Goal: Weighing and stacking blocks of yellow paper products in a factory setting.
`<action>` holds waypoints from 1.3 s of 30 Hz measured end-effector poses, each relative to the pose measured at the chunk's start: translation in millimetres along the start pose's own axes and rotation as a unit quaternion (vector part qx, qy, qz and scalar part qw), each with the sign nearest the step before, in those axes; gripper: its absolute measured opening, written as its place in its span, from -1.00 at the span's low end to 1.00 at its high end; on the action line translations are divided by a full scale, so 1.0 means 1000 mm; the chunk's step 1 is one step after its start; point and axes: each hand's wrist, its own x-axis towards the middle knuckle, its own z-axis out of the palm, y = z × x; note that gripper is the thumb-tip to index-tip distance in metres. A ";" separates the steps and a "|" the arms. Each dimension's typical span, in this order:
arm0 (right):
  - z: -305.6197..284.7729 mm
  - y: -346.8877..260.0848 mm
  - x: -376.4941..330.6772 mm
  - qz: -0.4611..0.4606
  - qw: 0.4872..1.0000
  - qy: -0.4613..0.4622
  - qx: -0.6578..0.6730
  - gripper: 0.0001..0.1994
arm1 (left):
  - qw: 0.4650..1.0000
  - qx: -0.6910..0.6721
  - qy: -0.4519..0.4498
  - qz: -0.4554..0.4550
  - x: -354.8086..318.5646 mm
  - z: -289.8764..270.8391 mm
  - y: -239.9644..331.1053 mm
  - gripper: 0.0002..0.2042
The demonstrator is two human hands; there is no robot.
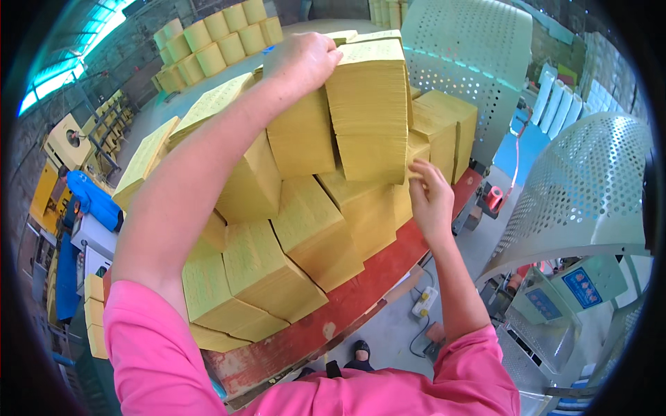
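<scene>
Head view: held left hand [300, 66] with fingers curled at the upper left corner of the tall yellow paper stack [368, 118], and right hand [433, 201] with fingers loosely bent and parted beside that stack's lower right edge; could not make out any grip on the left or any touch on the right. Saw the tall stack over lower yellow paper blocks [260, 274], with red tabletop [378, 281] below it and perforated metal cover [465, 41] to its right.

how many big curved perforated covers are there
2: a pale green cover behind the yellow paper stacks, and a silvery cover at the right. Others may be hidden.
</scene>
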 end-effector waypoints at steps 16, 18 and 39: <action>0.055 -0.146 -0.270 0.153 0.885 -0.314 0.308 -0.81 | 0.977 -0.181 0.050 0.102 -0.403 -0.038 -0.059 -0.84; 0.073 -0.168 -0.305 0.197 0.842 -0.373 0.336 -0.81 | 0.990 -0.106 0.039 -0.080 -0.510 -0.071 -0.083 -0.79; 0.192 -0.446 -0.662 0.030 0.387 -0.857 0.338 -0.82 | 0.693 0.057 0.173 -0.698 -1.017 -0.320 -0.070 -0.78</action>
